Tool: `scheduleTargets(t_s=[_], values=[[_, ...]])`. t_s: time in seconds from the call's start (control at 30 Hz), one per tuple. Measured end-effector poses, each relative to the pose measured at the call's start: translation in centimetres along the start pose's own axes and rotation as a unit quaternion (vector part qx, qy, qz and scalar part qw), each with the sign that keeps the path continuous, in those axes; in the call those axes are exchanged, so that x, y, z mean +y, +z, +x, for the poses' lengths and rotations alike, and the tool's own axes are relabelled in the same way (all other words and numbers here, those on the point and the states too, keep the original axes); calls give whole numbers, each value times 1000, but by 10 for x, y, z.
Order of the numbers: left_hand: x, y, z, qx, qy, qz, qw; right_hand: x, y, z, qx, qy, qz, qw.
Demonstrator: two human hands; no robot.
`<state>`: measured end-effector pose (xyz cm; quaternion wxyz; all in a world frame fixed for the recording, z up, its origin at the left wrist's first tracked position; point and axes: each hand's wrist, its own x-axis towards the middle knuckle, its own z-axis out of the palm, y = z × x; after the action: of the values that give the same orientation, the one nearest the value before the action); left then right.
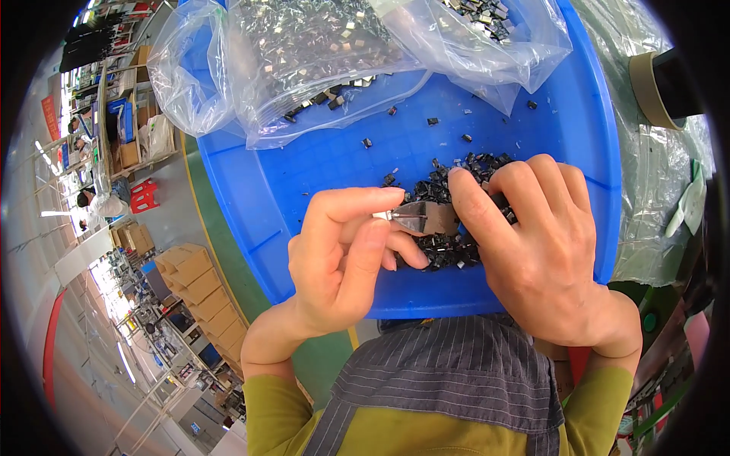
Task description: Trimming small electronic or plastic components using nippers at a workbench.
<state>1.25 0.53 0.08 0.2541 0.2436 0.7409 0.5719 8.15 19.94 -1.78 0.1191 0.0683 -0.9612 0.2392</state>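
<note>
Head view gives me the blue bin (327, 159), with clear plastic bags (319, 45) across its far side. Over the bin's near part, the right hand (544, 243) is bent; its grip I cannot tell. The left hand (331, 254) pinches, beside the bin's heap of dark parts (449, 254), one small white piece (384, 215).

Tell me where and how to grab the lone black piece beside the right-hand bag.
Probably pinch the black piece by opposite sides, from above and right: it's small, lies apart in the blue bin, and the clear bag is on its left.
</note>
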Motion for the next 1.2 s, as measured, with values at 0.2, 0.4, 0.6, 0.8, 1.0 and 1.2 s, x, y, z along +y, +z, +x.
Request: scheduleTargets(t_s=[0.2,0.4,0.6,0.8,1.0,1.2], values=[[0,-3,0,-9,1,7,1000,0,0,0,-12,-4,16,1000],[2,-3,0,-12,-3,-16,1000,-1,-2,-1,-32,9,48,998],[2,-5,0,-16,-18,-73,997,0,-6,-1,-46,35,96,994],[1,-6,0,-22,-13,-79,997,0,-6,0,-39,16,51,998],[2,-4,1,-18,-20,-66,997,0,-3,1,-14,8,37,999],[-1,-4,0,-18,8,-23,1000,1,-2,0,-7,3,15,1000]])
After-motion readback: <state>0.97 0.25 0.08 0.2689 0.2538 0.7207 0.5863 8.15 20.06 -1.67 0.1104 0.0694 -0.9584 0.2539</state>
